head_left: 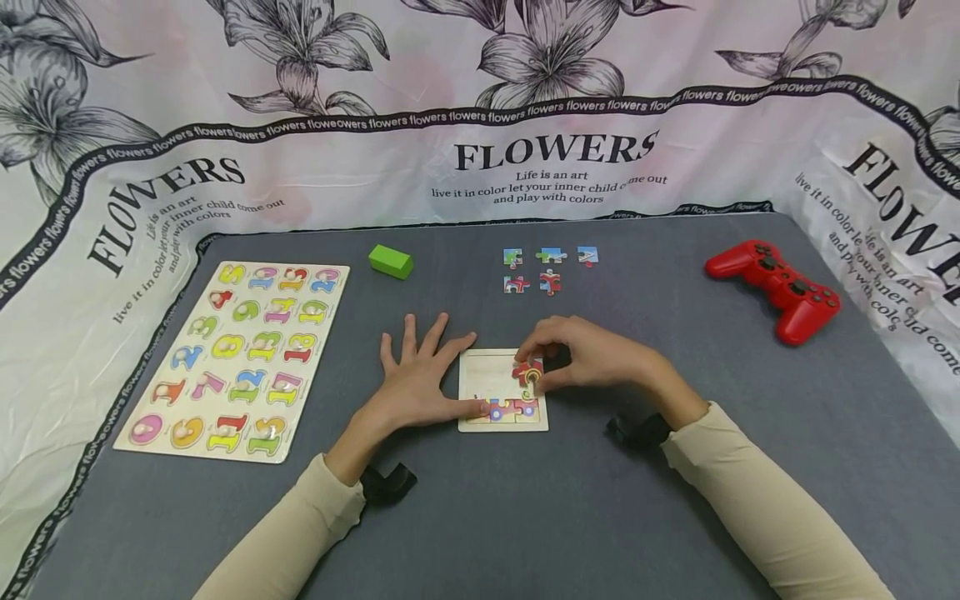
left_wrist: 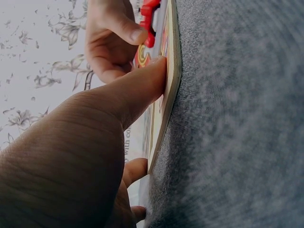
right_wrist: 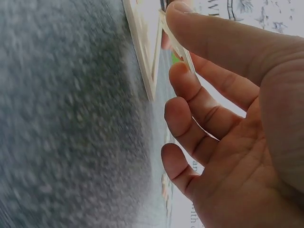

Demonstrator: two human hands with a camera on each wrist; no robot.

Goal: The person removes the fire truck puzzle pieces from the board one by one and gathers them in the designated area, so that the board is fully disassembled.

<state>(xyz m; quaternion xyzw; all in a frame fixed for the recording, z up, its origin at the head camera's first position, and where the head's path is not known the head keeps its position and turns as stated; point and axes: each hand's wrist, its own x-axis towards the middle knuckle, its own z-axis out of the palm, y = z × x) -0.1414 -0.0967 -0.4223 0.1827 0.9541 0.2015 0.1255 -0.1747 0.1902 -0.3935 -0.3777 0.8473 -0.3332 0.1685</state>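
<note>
A small wooden puzzle tray lies on the grey cloth in front of me. Joined pieces with a vehicle picture fill its lower part. My left hand is spread flat at the tray's left side, its thumb pressing on the lower left piece. Between thumb and fingers, my right hand pinches a red jigsaw piece with a yellow ring over the tray's right side. In the right wrist view that piece is tilted above the tray, and the remaining fingers curl loosely.
Several loose jigsaw pieces lie in two rows beyond the tray. A green block sits further left. At the left lies a number puzzle board, and at the right a red game controller. Flowered cloth hangs behind the table.
</note>
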